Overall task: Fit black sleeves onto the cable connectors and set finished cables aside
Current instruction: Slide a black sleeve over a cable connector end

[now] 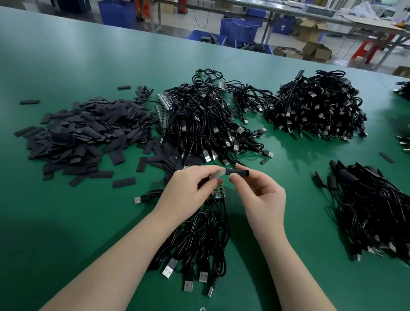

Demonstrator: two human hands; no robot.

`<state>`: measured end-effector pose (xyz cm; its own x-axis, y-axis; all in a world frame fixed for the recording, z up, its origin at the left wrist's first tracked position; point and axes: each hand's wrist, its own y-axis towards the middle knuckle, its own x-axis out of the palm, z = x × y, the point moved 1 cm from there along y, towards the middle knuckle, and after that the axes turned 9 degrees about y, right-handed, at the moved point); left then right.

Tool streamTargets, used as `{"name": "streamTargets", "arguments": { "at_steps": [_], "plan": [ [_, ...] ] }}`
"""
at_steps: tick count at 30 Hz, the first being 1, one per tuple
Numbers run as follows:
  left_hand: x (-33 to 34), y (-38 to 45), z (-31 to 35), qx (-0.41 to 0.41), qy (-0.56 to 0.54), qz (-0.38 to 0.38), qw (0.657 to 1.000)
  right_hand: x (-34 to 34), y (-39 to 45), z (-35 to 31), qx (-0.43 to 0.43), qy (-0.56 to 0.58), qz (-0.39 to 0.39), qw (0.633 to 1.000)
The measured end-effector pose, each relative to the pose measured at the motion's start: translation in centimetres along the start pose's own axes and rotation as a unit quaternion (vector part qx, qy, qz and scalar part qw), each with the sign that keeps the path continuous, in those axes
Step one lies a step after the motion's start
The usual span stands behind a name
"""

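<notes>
Two hands meet over the green worktop (53,218): the left hand (188,190) pinches a pale connector (216,174) between thumb and fingers, and the right hand (261,196) pinches one black sleeve (237,172) end-on against it, the two touching. Below the hands lies one small bunch of black cables (202,238), with about five USB plugs (189,283) fanned toward the near edge. A single USB plug (138,199) lies just left of the left wrist. One loose heap of flat black sleeves (81,134) sits at the left; three big cable heaps are in full view: centre (201,122), back right (318,106) and near right (376,212), with more at the right edge. Beyond the worktop stand blue crates (238,30), cardboard boxes (316,50), a red stool (368,48) and long benches (254,3).
</notes>
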<state>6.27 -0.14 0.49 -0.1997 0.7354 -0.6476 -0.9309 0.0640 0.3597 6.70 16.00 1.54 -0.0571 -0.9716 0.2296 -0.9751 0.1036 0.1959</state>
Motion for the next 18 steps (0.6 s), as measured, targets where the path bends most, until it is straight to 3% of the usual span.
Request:
{"name": "streamTargets", "arguments": {
  "at_steps": [8,18],
  "plan": [
    [-0.15,0.09,0.13,0.017,0.000,-0.021,1.000,-0.20,0.04,0.26,-0.024,-0.029,-0.016,0.999],
    [-0.19,-0.18,0.08,0.037,0.001,-0.027,0.999,-0.36,0.53,-0.19,0.043,-0.017,-0.047,0.998]
  ]
}}
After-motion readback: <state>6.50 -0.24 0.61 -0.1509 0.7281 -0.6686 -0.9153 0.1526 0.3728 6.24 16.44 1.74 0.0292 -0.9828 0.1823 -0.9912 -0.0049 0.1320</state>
